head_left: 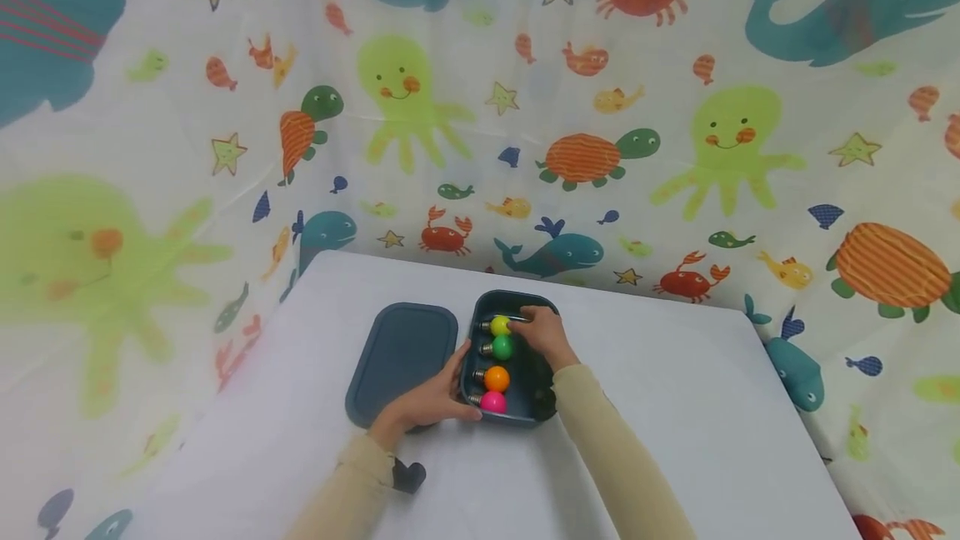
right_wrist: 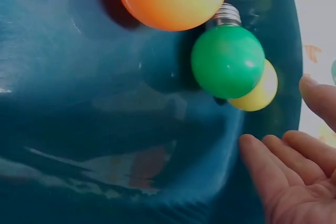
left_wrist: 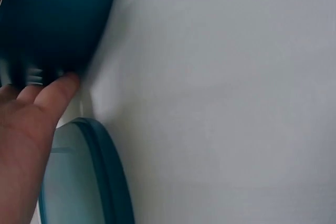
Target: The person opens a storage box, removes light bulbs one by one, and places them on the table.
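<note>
A dark blue-green box stands on the white table, with light bulbs lying in a column along its left side. From back to front they are a yellow bulb, a green bulb, an orange bulb and a pink bulb. My left hand rests against the box's front left corner, fingers along the left wall and thumb at the front. Over the back of the box, my right hand has its fingertips beside the yellow bulb; in the right wrist view its fingers are extended and hold nothing.
A matching blue lid lies flat left of the box, partly under my left forearm. Behind the table hangs a curtain printed with sea animals. A small dark device sits at my left wrist.
</note>
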A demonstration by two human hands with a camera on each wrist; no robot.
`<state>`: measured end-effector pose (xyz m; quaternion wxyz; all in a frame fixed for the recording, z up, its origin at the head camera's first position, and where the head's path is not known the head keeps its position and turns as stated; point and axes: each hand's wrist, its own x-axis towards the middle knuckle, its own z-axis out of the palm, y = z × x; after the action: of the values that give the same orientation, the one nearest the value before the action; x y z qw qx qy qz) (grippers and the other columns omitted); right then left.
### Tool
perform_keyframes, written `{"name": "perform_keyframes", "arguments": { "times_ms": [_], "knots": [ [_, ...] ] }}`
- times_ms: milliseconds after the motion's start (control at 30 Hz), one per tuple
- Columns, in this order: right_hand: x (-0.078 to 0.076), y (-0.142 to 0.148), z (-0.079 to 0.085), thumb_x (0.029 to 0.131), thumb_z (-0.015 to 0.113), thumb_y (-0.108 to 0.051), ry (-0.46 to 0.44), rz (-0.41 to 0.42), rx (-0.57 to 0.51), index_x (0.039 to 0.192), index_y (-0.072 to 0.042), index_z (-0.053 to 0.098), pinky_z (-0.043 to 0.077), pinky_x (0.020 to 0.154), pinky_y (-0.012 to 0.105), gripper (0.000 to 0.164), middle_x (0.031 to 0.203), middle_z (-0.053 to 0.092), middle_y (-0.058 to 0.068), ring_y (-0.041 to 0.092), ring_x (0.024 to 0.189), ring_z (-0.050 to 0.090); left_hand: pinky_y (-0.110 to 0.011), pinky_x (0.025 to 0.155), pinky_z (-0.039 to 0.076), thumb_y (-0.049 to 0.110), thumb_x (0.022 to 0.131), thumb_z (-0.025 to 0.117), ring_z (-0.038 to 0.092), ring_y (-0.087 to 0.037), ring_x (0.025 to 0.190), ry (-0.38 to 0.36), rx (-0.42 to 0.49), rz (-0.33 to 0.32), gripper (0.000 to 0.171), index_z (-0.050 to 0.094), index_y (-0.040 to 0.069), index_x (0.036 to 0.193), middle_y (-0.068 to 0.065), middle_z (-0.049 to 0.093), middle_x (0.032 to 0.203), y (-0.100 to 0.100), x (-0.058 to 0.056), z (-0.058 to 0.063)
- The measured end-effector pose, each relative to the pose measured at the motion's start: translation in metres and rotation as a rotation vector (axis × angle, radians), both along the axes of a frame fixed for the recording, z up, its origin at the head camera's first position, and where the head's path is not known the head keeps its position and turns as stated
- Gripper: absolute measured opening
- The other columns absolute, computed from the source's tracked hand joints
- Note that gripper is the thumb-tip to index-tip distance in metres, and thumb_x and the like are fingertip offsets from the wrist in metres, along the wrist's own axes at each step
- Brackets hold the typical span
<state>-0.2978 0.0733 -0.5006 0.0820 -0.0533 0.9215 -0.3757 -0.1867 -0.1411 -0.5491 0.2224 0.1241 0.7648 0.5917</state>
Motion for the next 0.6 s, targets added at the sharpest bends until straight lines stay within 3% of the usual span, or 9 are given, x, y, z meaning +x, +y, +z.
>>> {"name": "perform_keyframes", "arguments": {
  "times_ms": [233, 600],
  "knots": [
    [0.001, -0.007, -0.006, 0.091, 0.069, -0.026, -0.081, -0.038, -0.068, 0.132, 0.006, 0.056, 0.046, 0.102, 0.048, 0.054, 0.135, 0.056, 0.023, 0.035, 0.115, 0.058, -0.049, 0.117, 0.022, 0.028, 0.081, 0.081, 0.018, -0.028, 0.148, 0.001, -0.042, 0.007, 0.116, -0.006, 0.029, 0.157, -0.009, 0.005, 0.164, 0.001, 0.002, 0.0],
    [-0.001, -0.017, -0.015, 0.092, 0.069, -0.027, -0.094, -0.063, -0.07, 0.128, 0.007, 0.058, 0.05, 0.098, 0.046, 0.051, 0.129, 0.06, 0.023, 0.034, 0.104, 0.06, -0.049, 0.116, 0.024, 0.028, 0.081, 0.082, 0.021, -0.03, 0.147, 0.003, -0.02, 0.003, 0.117, -0.007, 0.03, 0.157, -0.01, 0.004, 0.164, -0.001, 0.001, 0.003]
  ]
}}
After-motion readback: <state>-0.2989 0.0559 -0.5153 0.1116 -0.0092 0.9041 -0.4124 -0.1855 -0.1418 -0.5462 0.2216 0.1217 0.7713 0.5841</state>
